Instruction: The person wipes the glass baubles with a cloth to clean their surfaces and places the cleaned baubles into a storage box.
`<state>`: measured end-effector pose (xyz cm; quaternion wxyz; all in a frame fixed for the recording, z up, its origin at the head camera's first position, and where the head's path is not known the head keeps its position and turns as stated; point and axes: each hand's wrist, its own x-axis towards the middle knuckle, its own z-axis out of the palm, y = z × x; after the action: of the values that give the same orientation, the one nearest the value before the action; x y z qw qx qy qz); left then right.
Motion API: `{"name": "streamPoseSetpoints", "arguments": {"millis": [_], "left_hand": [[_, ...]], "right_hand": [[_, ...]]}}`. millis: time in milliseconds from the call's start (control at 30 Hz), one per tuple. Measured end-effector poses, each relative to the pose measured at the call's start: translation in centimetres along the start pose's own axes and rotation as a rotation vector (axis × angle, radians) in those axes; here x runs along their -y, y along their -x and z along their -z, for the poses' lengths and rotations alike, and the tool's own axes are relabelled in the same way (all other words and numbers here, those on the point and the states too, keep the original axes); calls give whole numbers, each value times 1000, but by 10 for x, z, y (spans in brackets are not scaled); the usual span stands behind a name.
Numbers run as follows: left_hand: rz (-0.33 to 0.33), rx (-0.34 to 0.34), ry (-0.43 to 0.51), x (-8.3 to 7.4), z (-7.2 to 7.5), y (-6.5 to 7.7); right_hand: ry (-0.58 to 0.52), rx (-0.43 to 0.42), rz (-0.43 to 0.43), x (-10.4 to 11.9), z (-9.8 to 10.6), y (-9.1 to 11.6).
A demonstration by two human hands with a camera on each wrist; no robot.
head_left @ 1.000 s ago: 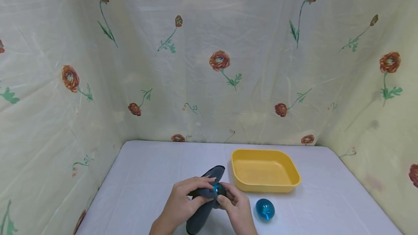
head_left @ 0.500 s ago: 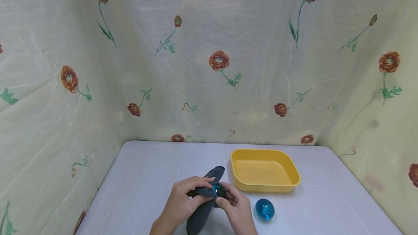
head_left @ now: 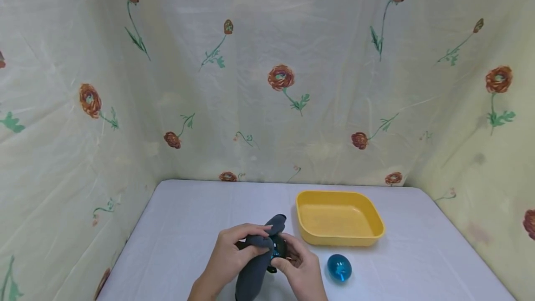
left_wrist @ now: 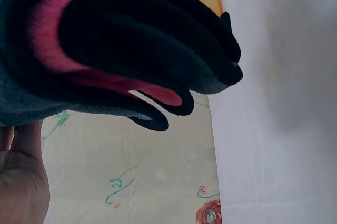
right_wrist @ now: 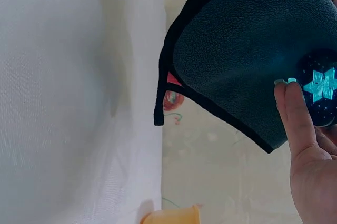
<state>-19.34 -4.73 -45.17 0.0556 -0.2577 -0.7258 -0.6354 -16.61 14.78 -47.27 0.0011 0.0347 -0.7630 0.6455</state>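
Note:
My left hand (head_left: 229,254) pinches a grey cloth (head_left: 253,275) between thumb and fingers. The cloth has black edging and a pink side that shows in its folds in the left wrist view, and its ends hang loose. Against the cloth, my right hand (head_left: 300,264) holds a dark, shiny Christmas bauble (head_left: 279,248), thumb on the near side and fingers round the far side. A pale blue snowflake marks the bauble (right_wrist: 321,84) in the right wrist view. Part of it is hidden by cloth and fingers. A blue bauble (head_left: 339,268) lies on the table, right of my right hand.
A yellow rectangular tray (head_left: 340,242) stands on the white-covered table (head_left: 200,208), beyond my right hand and the blue bauble. Flower-printed sheeting (head_left: 317,120) walls in the table's back and both sides.
The cloth has shifted and bunched more along the held bauble's left side, its far end lower and narrower. My left hand has moved slightly left. The held bauble looks turned; the other stays put.

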Motion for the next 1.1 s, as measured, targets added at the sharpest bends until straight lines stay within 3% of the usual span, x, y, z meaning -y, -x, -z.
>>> {"name": "streamPoseSetpoints", "arguments": {"millis": [633,1100], "left_hand": [[100,-30,-5,-4,0,-4],[127,-55,-32,-6,0,-7]], "right_hand": [[-25,-58,32,8,-7,9],[2,-86,103,11,-9,10]]}}
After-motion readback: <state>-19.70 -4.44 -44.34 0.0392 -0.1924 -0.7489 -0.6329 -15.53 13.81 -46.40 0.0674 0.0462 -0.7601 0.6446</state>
